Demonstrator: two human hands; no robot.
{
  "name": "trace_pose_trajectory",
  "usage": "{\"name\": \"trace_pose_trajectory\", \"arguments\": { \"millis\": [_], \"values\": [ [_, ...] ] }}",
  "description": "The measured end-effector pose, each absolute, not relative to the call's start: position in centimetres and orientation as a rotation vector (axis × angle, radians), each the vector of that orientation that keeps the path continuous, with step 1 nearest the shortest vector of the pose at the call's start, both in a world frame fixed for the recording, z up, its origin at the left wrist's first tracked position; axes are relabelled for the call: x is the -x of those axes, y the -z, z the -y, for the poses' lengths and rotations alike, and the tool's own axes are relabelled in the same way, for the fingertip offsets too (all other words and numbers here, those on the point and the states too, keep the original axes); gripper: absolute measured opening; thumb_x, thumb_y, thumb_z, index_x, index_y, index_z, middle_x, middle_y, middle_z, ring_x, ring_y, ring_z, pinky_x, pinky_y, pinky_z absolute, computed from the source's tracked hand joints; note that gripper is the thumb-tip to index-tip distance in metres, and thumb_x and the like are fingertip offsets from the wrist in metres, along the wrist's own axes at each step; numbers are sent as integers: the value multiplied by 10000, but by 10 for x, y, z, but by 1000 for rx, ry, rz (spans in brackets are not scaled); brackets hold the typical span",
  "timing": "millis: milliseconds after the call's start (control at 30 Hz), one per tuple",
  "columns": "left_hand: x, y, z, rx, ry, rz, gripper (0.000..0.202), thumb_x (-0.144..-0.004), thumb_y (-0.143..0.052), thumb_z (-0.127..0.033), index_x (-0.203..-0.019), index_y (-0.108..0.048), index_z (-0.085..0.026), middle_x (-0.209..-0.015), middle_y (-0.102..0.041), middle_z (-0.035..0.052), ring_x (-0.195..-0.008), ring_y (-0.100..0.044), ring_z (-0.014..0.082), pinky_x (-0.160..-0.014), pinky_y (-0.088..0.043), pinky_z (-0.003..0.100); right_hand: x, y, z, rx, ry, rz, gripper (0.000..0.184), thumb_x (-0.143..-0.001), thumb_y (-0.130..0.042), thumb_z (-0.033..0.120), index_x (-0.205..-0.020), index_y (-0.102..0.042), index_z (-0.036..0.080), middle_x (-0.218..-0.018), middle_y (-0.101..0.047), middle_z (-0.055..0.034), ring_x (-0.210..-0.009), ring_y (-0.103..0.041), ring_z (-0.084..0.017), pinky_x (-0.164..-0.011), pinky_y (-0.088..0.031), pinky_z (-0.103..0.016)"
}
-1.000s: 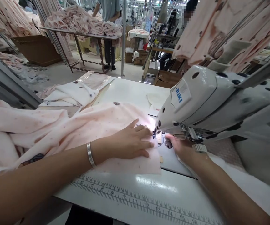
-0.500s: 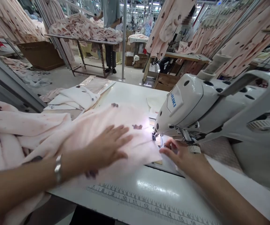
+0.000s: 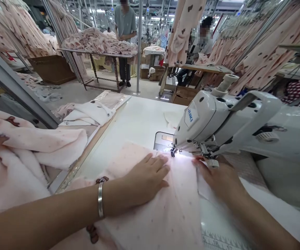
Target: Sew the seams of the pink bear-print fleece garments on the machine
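Newly swung round, pink cloth [image 3: 177, 205] lies at the sewing machine [image 3: 204, 114], seemingly offering a different edge; the left hand [image 3: 146, 178] spreads flat on it, the right hand [image 3: 219, 175] beside it, any pinch unclear.

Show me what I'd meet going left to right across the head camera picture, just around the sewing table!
Bunched pink cloth → silver bracelet → the sewer's left hand → presser foot → the sewer's right hand.
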State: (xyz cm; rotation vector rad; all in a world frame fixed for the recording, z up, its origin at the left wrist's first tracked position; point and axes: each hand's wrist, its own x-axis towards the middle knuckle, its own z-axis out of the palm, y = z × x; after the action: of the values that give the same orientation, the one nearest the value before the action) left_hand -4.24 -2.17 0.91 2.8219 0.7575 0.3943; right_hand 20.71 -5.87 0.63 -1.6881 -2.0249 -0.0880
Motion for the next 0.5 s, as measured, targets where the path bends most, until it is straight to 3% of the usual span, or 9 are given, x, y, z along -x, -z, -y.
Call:
{"name": "trace_pose_trajectory", "arguments": {
  "millis": [133,233,333,500],
  "values": [
    [41,-12,18,-2837,-332,-649,433,-906,-484,-477,-1180,-520,-142,-1309,-498,127,-1207,-462,280,-1012,-384,452,-177,-8,87,1485,92,2123,276,-927,-435,282,-1146,-601,251,-1121,-661,-43,-1054,-612,-195,-862,-530,-341],
    [41,-11,10,-2864,-416,-567,459,-916,-444,-493,-1200,-511,-139,-1321,-475,136,-1196,-455,276,-1053,-331,447,-166,0,102,1437,171,2341,425,-929,-456,317,-1326,-459,163,-1341,-529,-110,-1221,-513,-229,-948,-505,-423],
    [43,-6,7,-2880,-449,-568,449,-927,-419,-472,-1216,-501,-139,-1336,-454,145,-1201,-439,285,-1046,-334,442,-173,11,107,1468,281,2475,523,-930,-445,372,-1378,-380,111,-1410,-441,-154,-1296,-432,-274,-972,-470,-529],
    [41,-3,4,-2875,-425,-599,443,-931,-403,-497,-1198,-506,-160,-1341,-457,142,-1212,-440,279,-1026,-348,454,-185,13,99,1582,188,2530,531,-947,-385,419,-1400,-355,143,-1446,-390,-114,-1323,-393,-263,-1032,-387,-572]
  ]
}}
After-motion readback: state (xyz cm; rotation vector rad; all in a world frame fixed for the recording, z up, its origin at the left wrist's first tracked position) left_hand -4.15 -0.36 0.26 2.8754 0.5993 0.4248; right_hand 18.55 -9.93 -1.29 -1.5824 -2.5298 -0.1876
